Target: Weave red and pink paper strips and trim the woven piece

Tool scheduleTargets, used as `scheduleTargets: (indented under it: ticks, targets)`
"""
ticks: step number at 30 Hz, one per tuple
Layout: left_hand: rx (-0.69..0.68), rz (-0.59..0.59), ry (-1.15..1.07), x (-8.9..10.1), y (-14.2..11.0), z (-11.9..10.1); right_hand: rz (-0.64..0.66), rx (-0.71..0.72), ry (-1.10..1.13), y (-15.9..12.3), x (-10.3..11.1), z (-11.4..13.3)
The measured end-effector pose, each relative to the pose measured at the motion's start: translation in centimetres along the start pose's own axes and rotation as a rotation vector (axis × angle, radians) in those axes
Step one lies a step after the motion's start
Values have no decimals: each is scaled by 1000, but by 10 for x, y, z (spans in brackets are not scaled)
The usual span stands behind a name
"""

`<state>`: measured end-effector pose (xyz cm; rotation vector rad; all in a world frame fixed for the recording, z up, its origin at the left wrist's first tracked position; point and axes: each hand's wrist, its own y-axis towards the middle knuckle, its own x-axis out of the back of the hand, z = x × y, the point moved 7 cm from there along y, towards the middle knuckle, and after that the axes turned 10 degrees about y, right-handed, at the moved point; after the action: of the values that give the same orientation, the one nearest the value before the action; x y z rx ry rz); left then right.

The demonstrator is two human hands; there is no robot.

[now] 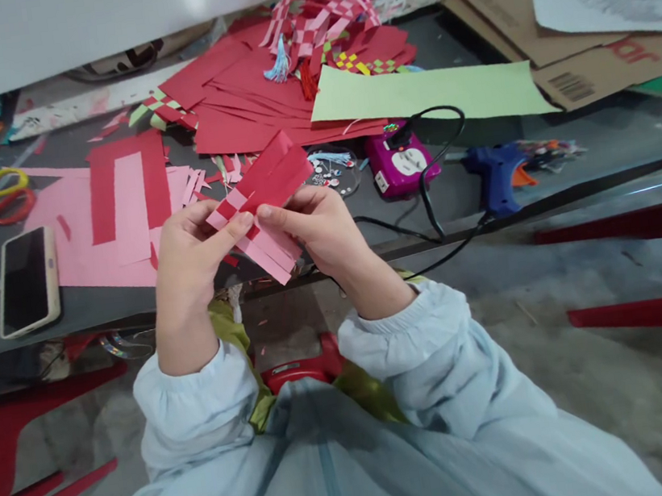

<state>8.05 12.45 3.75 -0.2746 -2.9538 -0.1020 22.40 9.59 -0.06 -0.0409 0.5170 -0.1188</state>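
Observation:
Between my two hands is a woven piece of red and pink paper strips, held tilted above the table's front edge. A small checkered patch shows at its left side, with red strips reaching up to the right and pink strips hanging down. My left hand pinches it on the left, thumb on top. My right hand grips it from the right, its thumb lying close to the left thumb. The other fingers of both hands are mostly hidden behind the paper.
Pink and red paper sheets, scissors and a phone lie left. Red sheets, woven pieces and a light green sheet are behind. Rightward are a purple power socket, a blue glue gun and cardboard.

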Motion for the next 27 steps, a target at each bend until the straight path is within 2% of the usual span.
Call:
scheduleTargets:
  ticks: [4, 15, 17, 22, 25, 27]
  targets:
    - [-31, -3, 93, 3, 0, -1, -80, 21, -42, -1, 5, 4]
    - [-19, -16, 81, 7, -1, 4, -141, 146, -126, 3, 19, 14]
    - [-17, -17, 62, 6, -1, 4, -119, 122, -126, 4, 18, 12]
    - [-16, 20, 36, 1, -1, 2, 39, -5, -31, 1, 3, 1]
    - [-33, 74, 45, -4, -1, 0, 14, 9, 32, -1, 2, 1]
    - [-43, 65, 54, -4, 0, 0, -13, 24, 25, -2, 4, 2]
